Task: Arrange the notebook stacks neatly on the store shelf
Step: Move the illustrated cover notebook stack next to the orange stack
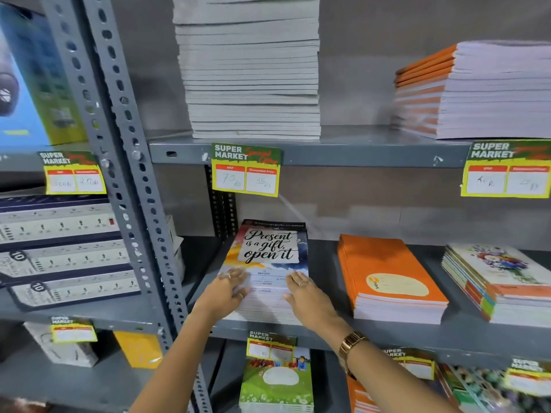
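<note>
A stack of notebooks with a "Present is a gift, open it" cover (269, 248) lies on the middle grey shelf (325, 332), near its front edge. My left hand (225, 289) grips the stack's front left corner, fingers on the top cover and thumb against the page edges. My right hand (305, 296) holds the front right corner the same way. To the right sit an orange notebook stack (390, 278) and a floral-cover stack (501, 281). A tall grey stack (250, 67) and an orange-spined stack (471, 90) stand on the upper shelf.
Yellow-green "Super Market" price tags (246, 169) hang from the shelf edges. A perforated grey upright (125, 162) divides this bay from boxed power strips (62, 251) at left. More notebooks (275, 380) lie on the lower shelf. Bare shelf shows between the held stack and the orange one.
</note>
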`<state>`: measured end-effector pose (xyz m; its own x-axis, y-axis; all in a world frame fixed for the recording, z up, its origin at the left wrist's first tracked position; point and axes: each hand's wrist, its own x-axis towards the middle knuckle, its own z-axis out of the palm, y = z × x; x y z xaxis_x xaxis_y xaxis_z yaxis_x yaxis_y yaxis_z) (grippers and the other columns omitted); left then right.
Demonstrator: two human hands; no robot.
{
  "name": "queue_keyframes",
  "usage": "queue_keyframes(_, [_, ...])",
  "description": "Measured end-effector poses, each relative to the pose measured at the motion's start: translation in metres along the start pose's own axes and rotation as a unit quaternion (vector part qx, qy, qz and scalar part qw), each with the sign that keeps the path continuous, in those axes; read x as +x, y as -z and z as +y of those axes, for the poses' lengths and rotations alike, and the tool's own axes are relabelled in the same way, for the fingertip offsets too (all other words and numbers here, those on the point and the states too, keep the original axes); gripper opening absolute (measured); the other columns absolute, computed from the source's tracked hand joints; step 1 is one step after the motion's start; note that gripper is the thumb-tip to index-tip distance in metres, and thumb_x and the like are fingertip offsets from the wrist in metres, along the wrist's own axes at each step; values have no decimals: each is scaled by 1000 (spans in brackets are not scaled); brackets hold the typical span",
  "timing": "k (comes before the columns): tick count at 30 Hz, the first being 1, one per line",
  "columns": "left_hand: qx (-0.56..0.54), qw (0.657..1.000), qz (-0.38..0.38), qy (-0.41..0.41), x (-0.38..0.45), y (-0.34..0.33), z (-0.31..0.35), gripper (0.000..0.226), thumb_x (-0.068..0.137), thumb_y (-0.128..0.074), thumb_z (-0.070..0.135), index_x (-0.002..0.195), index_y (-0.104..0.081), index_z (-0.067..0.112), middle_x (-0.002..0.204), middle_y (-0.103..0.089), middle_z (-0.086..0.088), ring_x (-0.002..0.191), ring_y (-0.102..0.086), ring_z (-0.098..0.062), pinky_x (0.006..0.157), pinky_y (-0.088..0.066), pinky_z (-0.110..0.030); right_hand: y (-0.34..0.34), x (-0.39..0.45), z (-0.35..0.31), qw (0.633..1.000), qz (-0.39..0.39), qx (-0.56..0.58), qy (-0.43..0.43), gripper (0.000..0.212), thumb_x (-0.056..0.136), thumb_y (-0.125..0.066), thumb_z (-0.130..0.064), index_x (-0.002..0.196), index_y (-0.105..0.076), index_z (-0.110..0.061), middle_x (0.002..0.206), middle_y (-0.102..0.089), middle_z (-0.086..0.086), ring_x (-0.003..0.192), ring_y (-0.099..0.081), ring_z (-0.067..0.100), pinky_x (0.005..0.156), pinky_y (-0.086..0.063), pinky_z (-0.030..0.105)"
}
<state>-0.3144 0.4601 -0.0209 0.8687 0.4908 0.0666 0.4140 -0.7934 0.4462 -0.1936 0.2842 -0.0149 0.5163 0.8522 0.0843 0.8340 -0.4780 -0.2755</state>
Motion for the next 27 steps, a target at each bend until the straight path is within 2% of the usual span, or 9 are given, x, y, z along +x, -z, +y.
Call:
queue_keyframes(2, [12, 1000, -6, -11, 0, 1, -1, 52, 93, -50, 31, 142, -37, 18, 155, -27, 3, 145, -21, -15, 120, -21, -35, -1, 0, 0, 1000, 6, -19, 4, 54, 102, -33, -29, 149, -20, -7, 159, -18, 8, 148, -12, 19, 120, -16, 30])
queue_keyframes(5, [4, 1000, -1, -20, 1, -2, -6, 51, 93, -52, 24, 142, -36, 18, 155, -26, 2, 145, -20, -14, 121, -18, -33, -1, 0, 1, 999, 15, -48, 14, 53, 102, -34, -28, 148, -22, -7, 158, -22, 9, 148, -16, 20, 120, -18, 29])
queue_keyframes(13, [35, 998, 39, -20, 2, -12, -11, 46, 95, -48, 20, 141, -38, 22, 153, -31, 3, 145, -20, -15, 120, -20, -33, -4, 2, 2, 995, 30, -94, 20, 50, 102, -33, -26, 147, -25, -7, 157, -25, 12, 146, -21, 22, 119, -21, 30])
queue_keyframes(27, [51, 993, 104, 10, -6, -20, -1, 42, 96, -43, 14, 137, -44, 24, 150, -38, 4, 142, -30, -17, 114, -33, -36, -9, 2, 3, 994, 46, -100, 15, 44, 101, -35, -24, 143, -35, -9, 153, -34, 9, 144, -29, 22, 112, -36, 34])
